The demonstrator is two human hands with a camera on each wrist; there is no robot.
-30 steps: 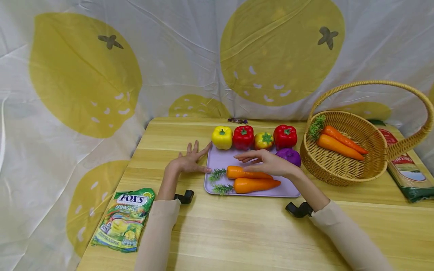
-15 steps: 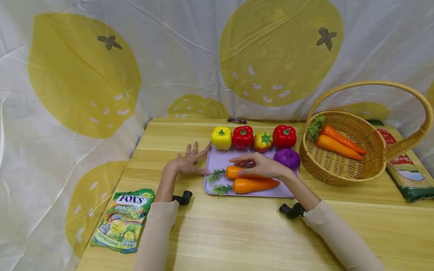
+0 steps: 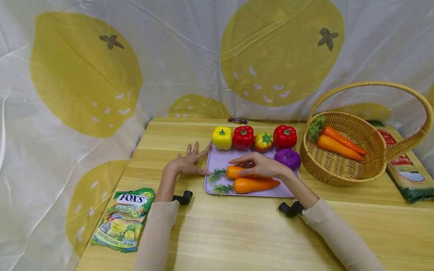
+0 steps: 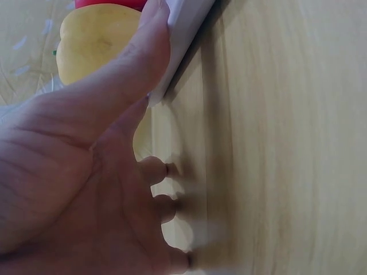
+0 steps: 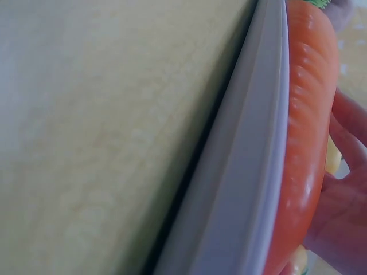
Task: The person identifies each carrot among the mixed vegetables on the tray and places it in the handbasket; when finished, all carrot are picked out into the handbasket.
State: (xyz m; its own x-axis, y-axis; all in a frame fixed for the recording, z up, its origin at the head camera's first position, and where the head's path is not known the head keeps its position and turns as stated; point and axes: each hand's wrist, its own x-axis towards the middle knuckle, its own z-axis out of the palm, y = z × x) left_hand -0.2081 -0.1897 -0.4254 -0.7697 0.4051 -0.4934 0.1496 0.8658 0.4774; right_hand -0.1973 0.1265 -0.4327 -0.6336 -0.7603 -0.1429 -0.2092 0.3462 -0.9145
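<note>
One carrot [image 3: 233, 172] ran lengthwise beneath the right hand [image 3: 261, 165], whose grip could not be told, its leafy end [image 3: 217, 174] pointing toward the outspread left hand [image 3: 185, 163].

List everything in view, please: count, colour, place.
Table: 1, pale wood, beneath everything
Tray: 1, lilac, on table
Tray carrots: 2, orange, tray's near side
Pepper: 1, yellow, tray's far left
Red peppers: 2, red, tray's far edge
Tomato-like piece: 1, yellow-red, between red peppers
Onion: 1, purple, tray's right
Basket: 1, tan, right of tray
Basket carrots: 2, orange, inside basket
Package: 1, multicoloured, partly behind basket
Fox's bag: 1, green, table's left
Wrapped candy: 1, purple, table's far edge
Cloth: count unclear, pale, yellow lemons, behind table
Wrist devices: 2, black, one per wrist
Sleeves: 2, beige, both arms
Left hand: 1, bare, tray's left edge
Right hand: 1, bare, over farther carrot
</note>
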